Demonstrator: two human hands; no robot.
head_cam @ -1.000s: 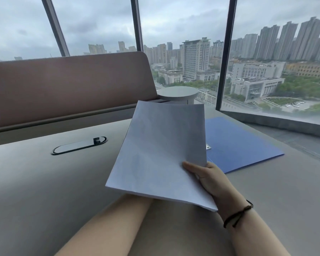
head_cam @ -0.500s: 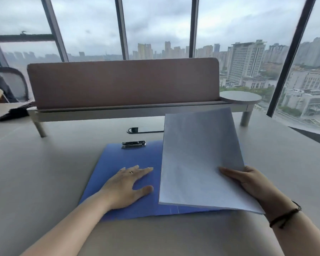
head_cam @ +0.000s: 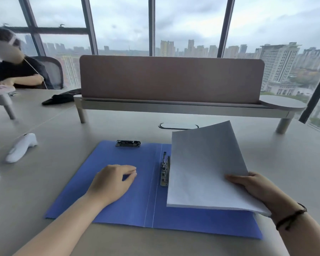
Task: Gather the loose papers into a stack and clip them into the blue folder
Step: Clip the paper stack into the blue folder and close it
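- Presently, right hand (head_cam: pixel 255 187), at 4 o'clock in view: fingers (head_cam: pixel 235 177) closed in a pinch on the lower right edge of the paper stack (head_cam: pixel 205 169); thumb on top of the sheets, the other fingers hidden beneath.
- Dark cord bracelet (head_cam: pixel 290 217) on the right wrist.
- Paper stack: gathered, held tilted, far corner raised toward 12 o'clock, near edge low over the right half of the blue folder (head_cam: pixel 118 209). Cannot tell whether the near edge touches the folder.
- Left hand (head_cam: pixel 113 182), at 7 o'clock: lies palm down on the folder's left half, fingers loosely curled, gripping nothing.
- Blue folder: lies open and flat on the desk (head_cam: pixel 284 154), spine running roughly 12 to 6 o'clock.
- Metal spring clip (head_cam: pixel 164 170): mounted just right of the spine, beside the left edge of the paper stack; papers are not under it.
- Second clip (head_cam: pixel 128 143): at the top edge of the folder's left half, toward 12 o'clock from the left hand.
- White handheld device (head_cam: pixel 20 147): on the desk at 9 o'clock, well apart from the folder.
- Oval cable grommet (head_cam: pixel 177 126): in the desk beyond the folder, 12 o'clock.
- Brown divider panel (head_cam: pixel 170 78): upright behind the grommet.
- Second person (head_cam: pixel 17 71): seated at 10 o'clock, at the far side of the desk.
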